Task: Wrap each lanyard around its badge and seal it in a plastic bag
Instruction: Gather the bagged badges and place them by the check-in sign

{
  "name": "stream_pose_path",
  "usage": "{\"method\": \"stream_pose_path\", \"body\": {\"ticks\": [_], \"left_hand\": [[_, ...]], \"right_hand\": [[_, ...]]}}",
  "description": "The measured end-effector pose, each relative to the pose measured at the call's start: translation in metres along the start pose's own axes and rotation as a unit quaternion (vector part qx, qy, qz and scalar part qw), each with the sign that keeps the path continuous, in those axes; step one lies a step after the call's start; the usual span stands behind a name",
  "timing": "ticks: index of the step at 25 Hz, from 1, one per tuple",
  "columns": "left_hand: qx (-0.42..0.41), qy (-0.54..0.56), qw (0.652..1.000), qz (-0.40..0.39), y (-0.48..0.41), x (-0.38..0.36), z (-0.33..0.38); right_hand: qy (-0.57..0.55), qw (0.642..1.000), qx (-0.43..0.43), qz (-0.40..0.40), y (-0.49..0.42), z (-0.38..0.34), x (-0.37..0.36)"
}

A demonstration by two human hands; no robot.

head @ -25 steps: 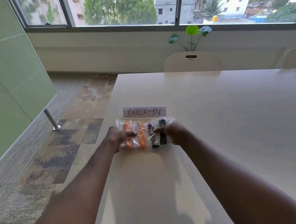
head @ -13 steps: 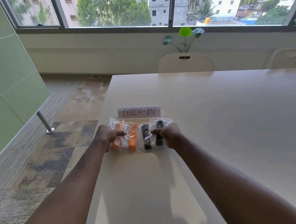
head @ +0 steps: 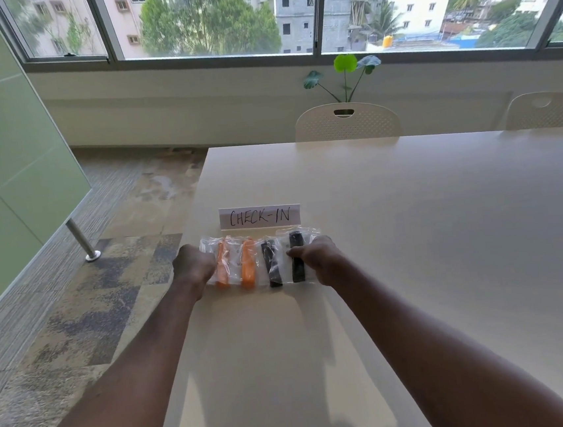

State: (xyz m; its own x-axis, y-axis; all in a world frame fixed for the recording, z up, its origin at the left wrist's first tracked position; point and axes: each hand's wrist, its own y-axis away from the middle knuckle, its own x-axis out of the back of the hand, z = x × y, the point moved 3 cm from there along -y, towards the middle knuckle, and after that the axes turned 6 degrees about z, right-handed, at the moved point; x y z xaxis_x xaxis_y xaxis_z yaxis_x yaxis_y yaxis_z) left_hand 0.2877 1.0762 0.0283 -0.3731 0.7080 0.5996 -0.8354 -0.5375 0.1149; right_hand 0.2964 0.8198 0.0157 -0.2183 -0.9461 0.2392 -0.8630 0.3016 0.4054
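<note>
Head view, and here are four clear plastic bags [head: 259, 253] lined up side by side on the pale table [head: 413, 235], close to its left edge and just in front of the CHECK-IN sign [head: 259, 216]. The two on the left hold orange lanyards [head: 248, 268] bundled into tight strips running front to back. The two on the right hold black lanyards [head: 272, 266] bundled the same way, and the badges are too faint to make out. The left hand [head: 194, 268] sits at the left end, fingers curled, up against the outermost orange bag; gripping or only touching, I cannot tell. The right hand [head: 319, 261] is at the other end with a fingertip [head: 291, 253] laid across the outermost black bag. Its other fingers are hidden, so that hold is unclear too. Two white chairs [head: 347, 121] stand at the far side.
</note>
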Motion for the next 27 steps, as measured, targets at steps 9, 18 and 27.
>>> {"method": "stream_pose_path", "body": {"ticks": [9, 18, 27], "left_hand": [[-0.239, -0.193, 0.944, 0.119, 0.037, -0.009, -0.005], [-0.298, -0.248, 0.921, 0.024, 0.061, -0.044, -0.021], [-0.352, -0.247, 0.902, 0.032, 0.103, -0.023, -0.041]], "right_hand": [[0.365, 0.905, 0.166, 0.141, 0.021, 0.003, 0.004], [0.42, 0.861, 0.241, 0.156, 0.043, 0.021, -0.008], [0.375, 0.879, 0.273, 0.108, 0.087, 0.036, 0.015]]}}
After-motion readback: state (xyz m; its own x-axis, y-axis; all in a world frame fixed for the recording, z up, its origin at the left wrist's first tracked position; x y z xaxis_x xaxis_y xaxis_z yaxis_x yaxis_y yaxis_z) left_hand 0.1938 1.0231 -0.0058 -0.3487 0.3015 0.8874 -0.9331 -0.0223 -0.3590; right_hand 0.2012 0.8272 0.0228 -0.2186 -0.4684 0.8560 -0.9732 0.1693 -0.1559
